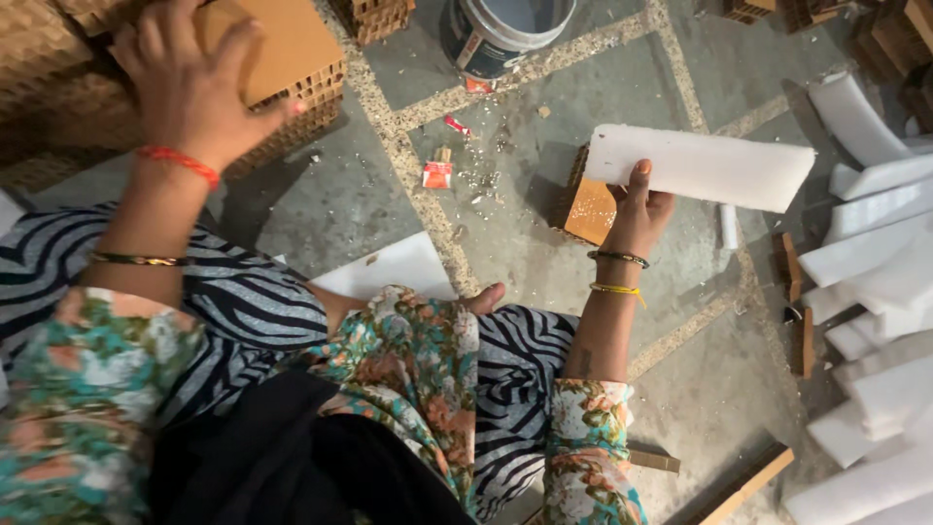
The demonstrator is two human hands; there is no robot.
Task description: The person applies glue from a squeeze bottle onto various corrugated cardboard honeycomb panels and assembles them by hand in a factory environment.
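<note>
My left hand (pixel 190 83) grips a hollow clay brick (pixel 292 58) at the upper left, fingers wrapped over its top edge, on a stack of similar bricks. My right hand (pixel 639 209) holds a long white foam slab (pixel 702 167) by its near left end, above a small brick (pixel 588 206) that stands on the concrete floor. I am seated on the floor; my knees in striped and floral cloth fill the lower frame.
A pile of white foam slabs (pixel 875 292) lies at the right. A paint bucket (pixel 501 29) stands at the top centre. Red scraps (pixel 437 173) and crumbs litter the floor. A white sheet (pixel 389 267) lies by my knee. Wooden strips (pixel 748 481) lie at the lower right.
</note>
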